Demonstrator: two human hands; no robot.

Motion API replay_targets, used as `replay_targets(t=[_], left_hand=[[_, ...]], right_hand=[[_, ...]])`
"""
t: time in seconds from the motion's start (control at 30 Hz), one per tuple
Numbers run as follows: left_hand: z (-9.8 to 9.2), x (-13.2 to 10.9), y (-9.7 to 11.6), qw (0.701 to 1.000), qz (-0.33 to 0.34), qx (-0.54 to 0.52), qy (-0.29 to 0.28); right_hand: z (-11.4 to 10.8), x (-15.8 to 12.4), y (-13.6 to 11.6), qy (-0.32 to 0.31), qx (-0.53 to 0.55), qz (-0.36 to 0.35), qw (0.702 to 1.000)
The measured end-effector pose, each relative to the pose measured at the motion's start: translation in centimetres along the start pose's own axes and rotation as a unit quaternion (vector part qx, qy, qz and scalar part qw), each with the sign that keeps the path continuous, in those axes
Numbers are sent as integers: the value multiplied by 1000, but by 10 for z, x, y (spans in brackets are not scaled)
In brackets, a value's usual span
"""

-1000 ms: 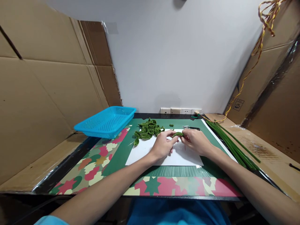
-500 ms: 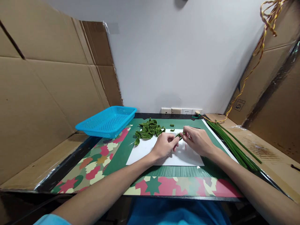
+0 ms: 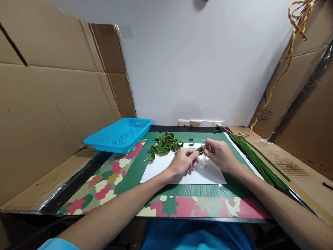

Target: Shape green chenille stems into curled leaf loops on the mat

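Note:
Both my hands meet over a white sheet (image 3: 161, 172) in the middle of the table. My left hand (image 3: 182, 162) is closed, its thumb and fingers pinching the near end of a short green fuzzy stem piece (image 3: 201, 149). My right hand (image 3: 218, 155) is closed too, pinching the far end of the same piece, which slants up to the right between them. Just behind the left hand lies a heap of several curled green pieces (image 3: 165, 143).
A blue perforated basket (image 3: 119, 135) stands at the back left. A bundle of long green stems (image 3: 257, 161) lies along the right edge. Cardboard walls stand on both sides. Two small green bits (image 3: 191, 141) and wall sockets (image 3: 200, 123) lie behind the sheet.
The green piece, first level between my hands, now slants up to the right. My right hand has risen and shifted slightly back; my left hand has barely moved.

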State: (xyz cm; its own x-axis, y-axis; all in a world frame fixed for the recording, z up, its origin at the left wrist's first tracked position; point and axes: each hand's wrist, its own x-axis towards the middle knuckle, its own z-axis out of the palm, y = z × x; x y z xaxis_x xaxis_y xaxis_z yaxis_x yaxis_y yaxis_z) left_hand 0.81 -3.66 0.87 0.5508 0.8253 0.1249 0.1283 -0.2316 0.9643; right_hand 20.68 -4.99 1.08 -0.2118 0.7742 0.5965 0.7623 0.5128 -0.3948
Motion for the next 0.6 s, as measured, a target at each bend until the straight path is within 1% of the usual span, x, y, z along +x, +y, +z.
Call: replay_targets(t=[0.07,0.17,0.23,0.33,0.4,0.47,0.6], left_hand=[[0,0,-1,1000,-6,5,-3],[1,1,-1,1000,-7,6,5],[2,0,0,1000,-8,0,9],[4,-2,5,1000,-8,-5,1],[4,-2,7,1000,-9,0,-3],[3,-1,6,1000,-8,12,7],[-2,3,-1,998,16,21,61]], right_hand=[[-1,0,-2,-9,71,-1,997],[0,0,-5,-24,167,6,986],[2,-1,-6,-27,224,20,974],[6,0,-6,-40,309,52,949],[8,1,-4,-55,340,65,937],[9,2,-2,-62,348,71,933],[8,4,3,-74,366,83,924]])
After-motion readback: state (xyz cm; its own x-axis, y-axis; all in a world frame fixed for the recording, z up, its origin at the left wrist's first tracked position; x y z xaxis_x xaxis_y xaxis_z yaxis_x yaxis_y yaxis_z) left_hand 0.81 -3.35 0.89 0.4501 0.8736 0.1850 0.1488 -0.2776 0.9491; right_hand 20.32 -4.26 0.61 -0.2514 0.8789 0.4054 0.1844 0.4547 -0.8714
